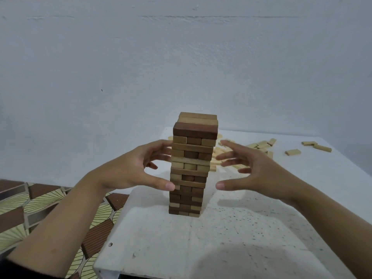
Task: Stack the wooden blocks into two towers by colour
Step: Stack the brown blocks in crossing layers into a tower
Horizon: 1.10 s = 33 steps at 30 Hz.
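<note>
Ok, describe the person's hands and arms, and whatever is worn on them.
The left hand and the right hand are bare: no gloves, rings, watch or bracelets show. No sleeve covers the visible forearms. The thumbnails look short and unpainted.

The tower (191, 164) stands upright near the middle of the counter (241, 228) and blocks any straight path across it. The left hand (128, 168) flanks it on one side, fingers (159, 143) spread, thumb tip at the tower's edge, so no gap shows there. The right hand (259, 170) flanks the other side with a narrow gap between its thumb and the tower. Behind the right hand, pale loose blocks (259, 146) litter the far counter, with a few stray blocks (292, 152) nearer the far right edge. Bare counter stretches in front of the tower, and the air above its top is open.
</note>
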Each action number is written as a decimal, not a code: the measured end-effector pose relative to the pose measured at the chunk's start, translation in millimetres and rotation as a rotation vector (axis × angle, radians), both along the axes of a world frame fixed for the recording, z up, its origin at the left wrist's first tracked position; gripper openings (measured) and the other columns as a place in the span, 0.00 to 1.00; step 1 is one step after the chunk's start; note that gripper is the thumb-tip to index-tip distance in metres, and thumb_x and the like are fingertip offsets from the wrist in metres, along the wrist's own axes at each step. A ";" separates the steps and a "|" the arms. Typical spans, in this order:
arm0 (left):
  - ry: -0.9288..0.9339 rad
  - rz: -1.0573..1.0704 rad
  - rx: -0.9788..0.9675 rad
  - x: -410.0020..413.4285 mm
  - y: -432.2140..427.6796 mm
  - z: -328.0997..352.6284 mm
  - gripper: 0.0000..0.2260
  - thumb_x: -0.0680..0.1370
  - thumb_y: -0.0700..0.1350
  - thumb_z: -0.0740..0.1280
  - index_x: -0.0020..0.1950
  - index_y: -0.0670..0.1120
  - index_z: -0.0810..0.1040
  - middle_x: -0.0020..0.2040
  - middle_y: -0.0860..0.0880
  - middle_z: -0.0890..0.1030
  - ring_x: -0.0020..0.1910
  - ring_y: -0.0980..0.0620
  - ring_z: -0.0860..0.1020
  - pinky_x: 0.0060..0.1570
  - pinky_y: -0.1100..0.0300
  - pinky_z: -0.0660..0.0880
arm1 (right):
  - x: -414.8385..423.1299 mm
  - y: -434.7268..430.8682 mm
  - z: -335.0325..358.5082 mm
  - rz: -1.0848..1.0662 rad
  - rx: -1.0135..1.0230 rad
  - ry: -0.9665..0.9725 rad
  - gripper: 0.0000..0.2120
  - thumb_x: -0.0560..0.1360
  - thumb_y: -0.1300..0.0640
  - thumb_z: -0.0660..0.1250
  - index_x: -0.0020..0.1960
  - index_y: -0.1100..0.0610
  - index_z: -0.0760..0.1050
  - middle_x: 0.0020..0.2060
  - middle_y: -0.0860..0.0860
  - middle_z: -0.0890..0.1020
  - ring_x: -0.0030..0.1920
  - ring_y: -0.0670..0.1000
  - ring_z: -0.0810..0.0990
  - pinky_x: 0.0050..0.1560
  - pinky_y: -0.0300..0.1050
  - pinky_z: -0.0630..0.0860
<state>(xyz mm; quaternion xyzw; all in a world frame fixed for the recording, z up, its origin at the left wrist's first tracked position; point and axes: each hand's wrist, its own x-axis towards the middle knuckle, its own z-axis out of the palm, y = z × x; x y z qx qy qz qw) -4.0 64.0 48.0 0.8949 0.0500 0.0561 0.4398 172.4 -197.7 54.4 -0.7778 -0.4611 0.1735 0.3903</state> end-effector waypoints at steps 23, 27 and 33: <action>-0.414 0.260 -0.357 -1.0 -78.0 2.0 0.31 0.77 0.74 0.48 0.76 0.66 0.68 0.76 0.65 0.68 0.79 0.60 0.61 0.78 0.43 0.54 | -76.1 21.5 10.6 -0.207 0.452 0.234 0.30 0.75 0.27 0.50 0.76 0.28 0.57 0.73 0.23 0.60 0.75 0.30 0.56 0.80 0.52 0.56; -0.398 0.262 -0.347 -4.6 -88.1 3.0 0.28 0.79 0.72 0.46 0.74 0.68 0.70 0.74 0.68 0.69 0.77 0.66 0.59 0.79 0.46 0.51 | -87.4 20.2 11.2 -0.183 0.444 0.277 0.30 0.75 0.29 0.49 0.76 0.29 0.57 0.71 0.22 0.61 0.75 0.29 0.56 0.80 0.44 0.54; -0.388 0.269 -0.405 -4.7 -92.6 1.3 0.30 0.78 0.71 0.45 0.74 0.66 0.71 0.72 0.71 0.70 0.76 0.68 0.60 0.80 0.49 0.51 | -95.4 22.6 8.4 -0.169 0.396 0.277 0.31 0.75 0.29 0.47 0.78 0.30 0.53 0.71 0.21 0.58 0.73 0.26 0.55 0.71 0.27 0.53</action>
